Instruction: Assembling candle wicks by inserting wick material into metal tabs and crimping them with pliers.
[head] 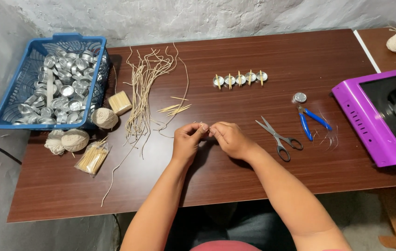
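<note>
Currently a small item, too tiny to be identified for certain but seemingly a thin wick piece [206, 126], is pinched between the fingertips of the left hand [187, 139] and the right hand [229, 138], which are pressed close together just above the middle of the dark wooden bench [263, 176]. Both hands are closed in a fine pinch, neither one spread. The step in hand is judged to be the threading or fixing of a wick end, and the next move would seem to call for a steady, precise grip rather than force.

A blue plastic basket [7, 111] is set at the far left corner and is filled with many small silver metal cups [63, 88]. Just beside it lie a block of short sticks [120, 102] and balls of pale twine [105, 117], with a clear bag of wooden sticks [93, 158] nearer the front edge. A loose bundle of cut wick strands [143, 93] is spread between the basket and the hands.

Further back, a row of five cups [240, 79] is lined up, each crossed by small sticks. To the right, scissors [278, 137], blue-handled pliers [309, 120] and a single cup [299, 97] are laid, and a purple appliance [369, 121] stands at the right edge.
</note>
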